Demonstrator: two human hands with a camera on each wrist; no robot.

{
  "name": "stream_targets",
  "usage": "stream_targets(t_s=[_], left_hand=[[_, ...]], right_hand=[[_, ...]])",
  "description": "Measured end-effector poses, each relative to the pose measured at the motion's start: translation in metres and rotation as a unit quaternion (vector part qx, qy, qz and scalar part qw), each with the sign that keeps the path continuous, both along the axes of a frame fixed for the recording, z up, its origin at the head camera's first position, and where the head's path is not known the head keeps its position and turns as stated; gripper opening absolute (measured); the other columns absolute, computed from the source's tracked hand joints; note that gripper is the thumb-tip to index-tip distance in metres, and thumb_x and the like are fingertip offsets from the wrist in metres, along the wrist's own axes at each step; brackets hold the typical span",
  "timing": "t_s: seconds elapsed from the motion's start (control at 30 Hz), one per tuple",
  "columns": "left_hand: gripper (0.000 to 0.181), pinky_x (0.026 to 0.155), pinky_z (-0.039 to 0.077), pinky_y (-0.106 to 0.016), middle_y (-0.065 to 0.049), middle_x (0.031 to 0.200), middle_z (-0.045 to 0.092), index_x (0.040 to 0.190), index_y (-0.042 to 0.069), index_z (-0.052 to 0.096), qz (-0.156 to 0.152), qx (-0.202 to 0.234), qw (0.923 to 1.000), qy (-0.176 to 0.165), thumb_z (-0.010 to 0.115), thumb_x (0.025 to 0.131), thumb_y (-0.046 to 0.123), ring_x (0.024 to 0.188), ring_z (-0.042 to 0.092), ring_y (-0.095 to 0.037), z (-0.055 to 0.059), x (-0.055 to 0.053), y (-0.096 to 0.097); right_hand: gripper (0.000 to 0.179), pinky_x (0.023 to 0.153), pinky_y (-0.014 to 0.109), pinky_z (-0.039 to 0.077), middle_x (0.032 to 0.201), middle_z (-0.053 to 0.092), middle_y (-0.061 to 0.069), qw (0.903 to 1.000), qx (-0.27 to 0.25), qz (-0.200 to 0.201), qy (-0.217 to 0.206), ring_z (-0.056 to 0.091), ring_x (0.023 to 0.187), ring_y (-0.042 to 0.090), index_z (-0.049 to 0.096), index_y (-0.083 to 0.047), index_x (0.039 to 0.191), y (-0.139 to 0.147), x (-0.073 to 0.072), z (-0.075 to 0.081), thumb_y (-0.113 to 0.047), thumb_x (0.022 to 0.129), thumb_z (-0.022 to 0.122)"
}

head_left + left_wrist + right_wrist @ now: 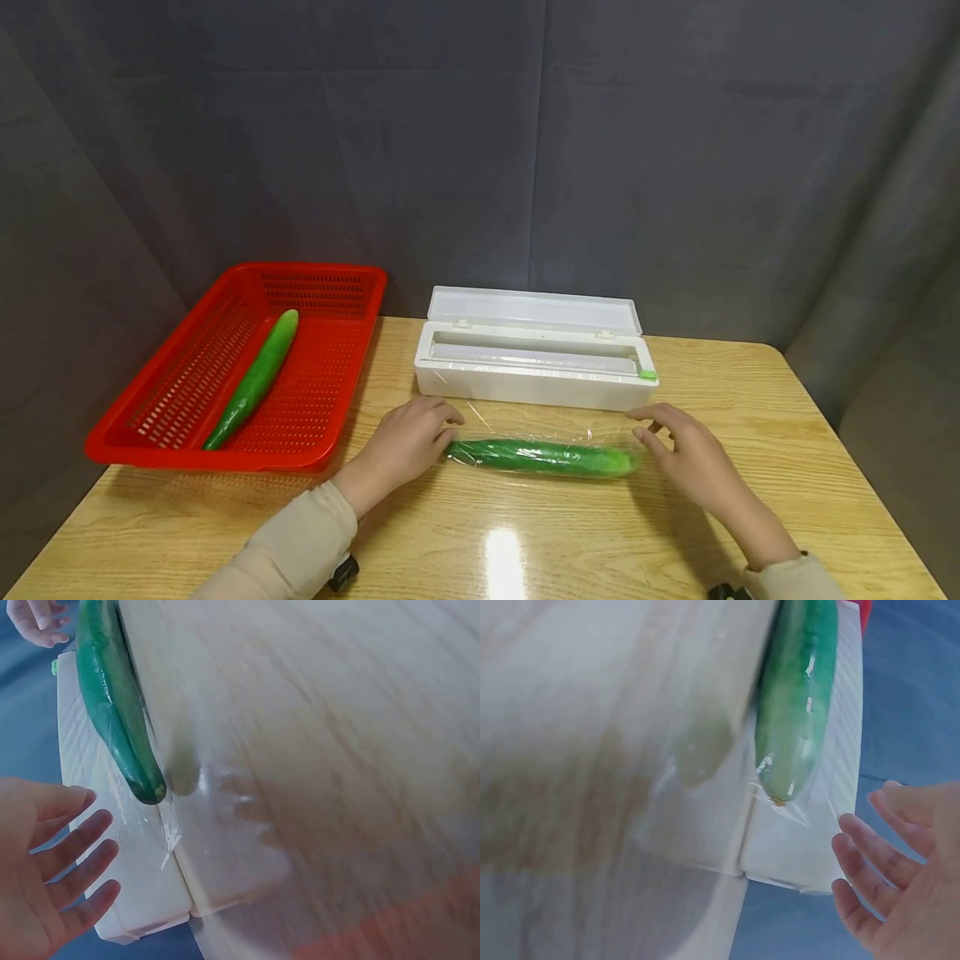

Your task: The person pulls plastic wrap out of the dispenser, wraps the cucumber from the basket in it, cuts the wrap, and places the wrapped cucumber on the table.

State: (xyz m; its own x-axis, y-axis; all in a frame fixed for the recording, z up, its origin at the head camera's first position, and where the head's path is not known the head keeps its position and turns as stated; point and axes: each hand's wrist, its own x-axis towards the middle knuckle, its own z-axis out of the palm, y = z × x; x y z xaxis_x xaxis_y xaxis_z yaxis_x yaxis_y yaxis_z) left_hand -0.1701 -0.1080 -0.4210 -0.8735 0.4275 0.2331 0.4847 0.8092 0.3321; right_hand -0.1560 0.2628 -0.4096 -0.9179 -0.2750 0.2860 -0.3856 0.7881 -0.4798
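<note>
A green cucumber (536, 457), wrapped in clear cling film, lies crosswise on the table in the head view. Loose film sticks out past both its ends. My left hand (408, 443) is by its darker left tip; in the left wrist view the fingers (79, 840) are spread and relaxed, holding nothing. At the paler right end hovers my right hand (688, 457), and the right wrist view shows its loosely bent fingers (877, 859) apart from the film. Just behind the cucumber stands a white cling film dispenser (536, 385), its lid raised, with a film roll inside.
A red plastic basket (348, 400) stands at the table's left, holding another cucumber (258, 379). On the dispenser's right end sits a small green slider (647, 375). Dark grey curtain (480, 167) hangs behind the wooden table (585, 542).
</note>
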Motion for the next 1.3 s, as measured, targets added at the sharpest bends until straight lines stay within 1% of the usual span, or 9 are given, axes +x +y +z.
stream_targets(t_s=[0.13, 0.23, 0.47, 0.6, 0.83, 0.93, 1.07, 1.13, 1.3], left_hand=[[0.013, 0.086, 0.052, -0.045, -0.001, 0.105, 0.069, 0.103, 0.014, 0.074, -0.001, 0.001, 1.0000, 0.001, 0.072, 0.091, 0.013, 0.105, 0.064, -0.025, 0.003, 0.001, 0.001], [0.013, 0.086, 0.052, -0.045, -0.001, 0.105, 0.069, 0.103, 0.014, 0.074, -0.001, 0.003, 1.0000, 0.001, 0.072, 0.091, 0.013, 0.105, 0.064, -0.025, 0.004, 0.002, 0.002], [0.012, 0.082, 0.053, -0.043, 0.001, 0.100, 0.068, 0.102, 0.014, 0.074, -0.004, 0.005, 0.9999, 0.011, 0.072, 0.091, 0.014, 0.099, 0.064, -0.023, 0.002, 0.003, 0.004], [0.012, 0.080, 0.053, -0.041, 0.001, 0.097, 0.067, 0.102, 0.013, 0.074, -0.001, 0.002, 0.9999, 0.016, 0.072, 0.090, 0.014, 0.097, 0.064, -0.021, 0.000, 0.003, 0.004], [0.012, 0.081, 0.053, -0.042, 0.000, 0.103, 0.069, 0.102, 0.014, 0.074, 0.006, 0.007, 0.9998, 0.017, 0.072, 0.090, 0.015, 0.100, 0.065, -0.022, 0.000, 0.004, 0.006], [0.012, 0.083, 0.053, -0.043, -0.001, 0.107, 0.069, 0.102, 0.014, 0.074, 0.005, 0.012, 0.9998, 0.015, 0.073, 0.090, 0.016, 0.103, 0.064, -0.023, 0.002, 0.004, 0.007], [0.012, 0.084, 0.053, -0.043, 0.000, 0.109, 0.070, 0.103, 0.015, 0.074, 0.004, 0.008, 0.9998, 0.016, 0.072, 0.091, 0.018, 0.105, 0.064, -0.022, 0.003, 0.004, 0.009], [0.012, 0.084, 0.053, -0.042, 0.000, 0.109, 0.070, 0.103, 0.015, 0.074, 0.003, 0.007, 0.9998, 0.015, 0.071, 0.092, 0.018, 0.105, 0.064, -0.022, 0.003, 0.004, 0.009], [0.012, 0.083, 0.053, -0.041, 0.002, 0.105, 0.069, 0.103, 0.016, 0.075, -0.001, 0.004, 0.9999, 0.016, 0.071, 0.092, 0.018, 0.104, 0.064, -0.020, 0.003, 0.004, 0.010]], right_hand=[[0.023, 0.076, 0.048, 0.049, 0.112, 0.068, 0.009, 0.9994, -0.026, -0.004, 0.022, 0.061, 0.089, 0.022, 0.068, -0.006, 0.118, 0.001, -0.004, 0.003, -0.005, 0.095, 0.065], [0.024, 0.077, 0.048, 0.049, 0.113, 0.068, 0.010, 0.9978, -0.047, -0.011, 0.045, 0.061, 0.090, 0.020, 0.068, -0.006, 0.119, 0.002, -0.008, 0.004, -0.005, 0.095, 0.065], [0.023, 0.077, 0.026, 0.045, 0.108, 0.069, 0.012, 0.9850, -0.125, -0.023, 0.117, 0.056, 0.092, 0.003, 0.070, -0.003, 0.114, 0.007, -0.019, 0.003, 0.001, 0.091, 0.069], [0.025, 0.077, 0.023, 0.043, 0.108, 0.069, 0.014, 0.9778, -0.158, -0.034, 0.133, 0.054, 0.093, -0.001, 0.070, -0.002, 0.114, 0.008, -0.026, 0.002, 0.003, 0.090, 0.069], [0.029, 0.082, 0.032, 0.042, 0.118, 0.065, 0.013, 0.9771, -0.177, -0.064, 0.100, 0.055, 0.099, 0.010, 0.067, -0.003, 0.122, 0.008, -0.040, 0.003, -0.006, 0.093, 0.069], [0.032, 0.084, 0.037, 0.042, 0.123, 0.062, 0.014, 0.9789, -0.178, -0.062, 0.080, 0.053, 0.103, 0.013, 0.065, -0.002, 0.125, 0.009, -0.046, 0.000, -0.008, 0.094, 0.069], [0.036, 0.085, 0.041, 0.042, 0.130, 0.057, 0.017, 0.9814, -0.175, -0.057, 0.054, 0.053, 0.107, 0.023, 0.062, 0.000, 0.128, 0.012, -0.051, -0.006, -0.010, 0.094, 0.069], [0.037, 0.084, 0.041, 0.042, 0.131, 0.056, 0.018, 0.9812, -0.178, -0.062, 0.041, 0.053, 0.108, 0.028, 0.061, 0.000, 0.128, 0.013, -0.053, -0.010, -0.011, 0.094, 0.068], [0.039, 0.083, 0.038, 0.041, 0.134, 0.054, 0.020, 0.9801, -0.180, -0.084, 0.012, 0.053, 0.107, 0.030, 0.060, -0.001, 0.131, 0.017, -0.056, -0.018, -0.014, 0.095, 0.069]])
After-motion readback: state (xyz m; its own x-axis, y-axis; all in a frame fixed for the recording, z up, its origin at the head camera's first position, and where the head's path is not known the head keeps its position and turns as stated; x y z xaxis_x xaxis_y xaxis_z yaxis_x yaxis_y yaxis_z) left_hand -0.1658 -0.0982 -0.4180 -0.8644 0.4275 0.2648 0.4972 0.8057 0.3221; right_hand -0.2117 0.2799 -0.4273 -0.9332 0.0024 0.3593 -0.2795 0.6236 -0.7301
